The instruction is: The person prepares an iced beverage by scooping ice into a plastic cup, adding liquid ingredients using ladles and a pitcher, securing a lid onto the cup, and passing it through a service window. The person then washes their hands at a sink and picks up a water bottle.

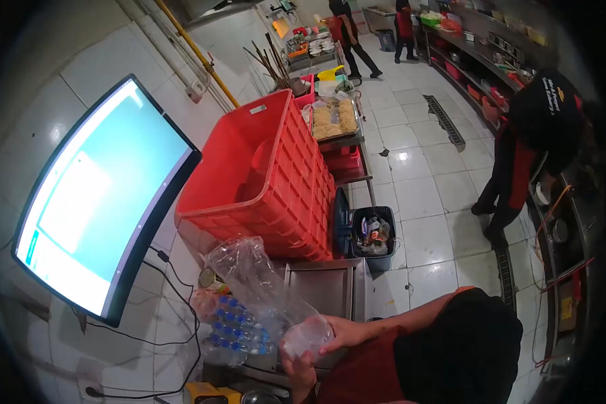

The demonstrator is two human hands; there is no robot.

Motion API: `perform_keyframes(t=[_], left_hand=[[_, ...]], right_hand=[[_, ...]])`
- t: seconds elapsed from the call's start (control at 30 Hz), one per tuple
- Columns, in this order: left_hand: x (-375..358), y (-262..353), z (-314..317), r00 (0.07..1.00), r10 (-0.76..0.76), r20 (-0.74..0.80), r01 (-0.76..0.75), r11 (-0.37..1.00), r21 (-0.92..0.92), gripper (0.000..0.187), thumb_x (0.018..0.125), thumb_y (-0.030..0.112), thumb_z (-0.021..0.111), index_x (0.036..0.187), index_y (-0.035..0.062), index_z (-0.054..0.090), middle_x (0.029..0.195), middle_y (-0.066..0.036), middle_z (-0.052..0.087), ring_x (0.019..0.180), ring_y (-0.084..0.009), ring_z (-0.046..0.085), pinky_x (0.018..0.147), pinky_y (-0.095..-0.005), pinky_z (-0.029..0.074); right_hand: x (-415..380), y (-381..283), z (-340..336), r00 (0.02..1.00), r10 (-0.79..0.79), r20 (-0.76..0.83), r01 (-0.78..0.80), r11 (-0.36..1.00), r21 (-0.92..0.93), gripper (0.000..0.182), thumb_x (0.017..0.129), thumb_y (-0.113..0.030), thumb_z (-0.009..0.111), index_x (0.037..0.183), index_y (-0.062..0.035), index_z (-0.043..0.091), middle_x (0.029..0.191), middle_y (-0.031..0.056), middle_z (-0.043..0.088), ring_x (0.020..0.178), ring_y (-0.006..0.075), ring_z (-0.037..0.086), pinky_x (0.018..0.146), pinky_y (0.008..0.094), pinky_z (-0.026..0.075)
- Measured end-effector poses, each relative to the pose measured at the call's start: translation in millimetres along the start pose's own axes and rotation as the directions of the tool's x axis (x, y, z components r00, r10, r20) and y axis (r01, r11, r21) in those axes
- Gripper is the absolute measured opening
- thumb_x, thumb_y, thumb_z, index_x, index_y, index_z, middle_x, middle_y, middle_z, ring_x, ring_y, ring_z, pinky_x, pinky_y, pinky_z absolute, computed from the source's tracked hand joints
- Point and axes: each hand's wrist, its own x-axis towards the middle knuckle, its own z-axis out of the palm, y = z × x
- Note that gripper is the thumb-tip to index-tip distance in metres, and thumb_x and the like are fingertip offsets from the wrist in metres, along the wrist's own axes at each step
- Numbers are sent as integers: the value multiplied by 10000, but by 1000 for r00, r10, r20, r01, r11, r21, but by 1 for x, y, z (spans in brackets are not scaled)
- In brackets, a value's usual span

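Observation:
Both my hands are around a round, translucent plastic container [308,338], low in the middle of the view. My right hand [342,334] grips its right side, with the thumb across the front. From below, my left hand [301,372] holds the near left edge, its fingers bent. A crumpled clear plastic bag [249,273] stretches up and to the left from the container, overlapping it in this view. Just left of my hands lies a pack of water bottles with blue caps [236,324]. Under the hands is a steel counter [320,286].
A large red crate [293,182] stands beyond the counter, beside a lit screen [108,195]. An open bin [374,232] with rubbish sits on the tiled floor. A tray of noodle-like food [334,120] lies farther back. A person [539,128] bends at the right-hand counter; others stand far off.

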Motion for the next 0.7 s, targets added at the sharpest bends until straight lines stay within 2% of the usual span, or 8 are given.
perform_keyframes(t=[0.13, 0.27, 0.37, 0.43, 0.53, 0.63, 0.67, 0.7], left_hand=[[7, -11, -12, 992, 126, -22, -117, 962, 248, 552, 791, 232, 684, 1246, 17, 458, 1162, -113, 542, 1048, -237, 546, 889, -389, 468], [2, -19, -16, 977, 40, -210, -9, 989, 147, 540, 794, 285, 714, 1207, 15, 494, 1142, -107, 552, 1030, -226, 548, 885, -390, 466], [5, -18, -20, 983, 121, -141, -95, 980, 176, 554, 787, 297, 772, 1192, 15, 520, 1150, -100, 562, 1061, -218, 551, 890, -386, 470], [1, -15, -25, 985, 155, -74, -123, 937, 328, 541, 804, 404, 762, 1142, 37, 550, 1076, -48, 579, 977, -172, 569, 836, -357, 495], [1, -11, -24, 991, 123, 57, -135, 926, 352, 669, 771, 515, 783, 1169, 25, 564, 1111, -44, 587, 1021, -162, 565, 850, -340, 485], [-6, -2, -9, 986, 147, 83, -167, 923, 346, 638, 760, 385, 831, 1209, 18, 564, 1140, -54, 594, 1065, -170, 566, 882, -342, 489], [-11, 0, -4, 988, 149, 37, -152, 928, 340, 638, 760, 385, 831, 1209, 18, 564, 1140, -54, 594, 1065, -170, 566, 882, -342, 489], [-15, 1, 0, 995, 87, 49, -98, 947, 306, 607, 754, 282, 839, 1216, 22, 544, 1146, -65, 594, 1080, -186, 569, 915, -357, 483]], right_hand=[[11, 3, -15, 989, -2, 150, 17, 995, -100, 833, 740, -205, 848, 1388, -40, 352, 1292, 64, 490, 1233, 157, 454, 1046, 338, 387], [7, -10, -14, 984, 48, 172, -10, 976, -218, 868, 728, -216, 859, 1391, -42, 326, 1286, 60, 479, 1242, 162, 445, 1050, 338, 382], [5, -12, -19, 983, 20, 181, 18, 979, -203, 917, 718, -237, 871, 1404, -41, 296, 1323, 72, 452, 1263, 176, 425, 1072, 349, 359], [2, -6, -22, 975, -29, 219, 45, 997, -69, 974, 716, -264, 877, 1435, -45, 257, 1357, 82, 424, 1299, 190, 388, 1094, 358, 332], [-8, -1, -17, 970, -122, 208, 113, 992, 55, 969, 749, -314, 854, 1456, -48, 247, 1382, 85, 402, 1324, 196, 360, 1108, 361, 313], [-16, -7, -20, 989, -14, 144, 26, 996, -80, 926, 786, -354, 818, 1466, -49, 268, 1375, 91, 421, 1321, 201, 363, 1110, 364, 310], [-21, -10, -15, 994, 104, -20, -104, 994, -20, 773, 832, -329, 772, 1419, -33, 365, 1354, 97, 453, 1290, 216, 410, 1103, 375, 332], [-22, -9, -17, 989, 149, 14, -148, 989, -20, 773, 832, -329, 772, 1419, -33, 365, 1354, 97, 453, 1290, 216, 410, 1103, 375, 332]])
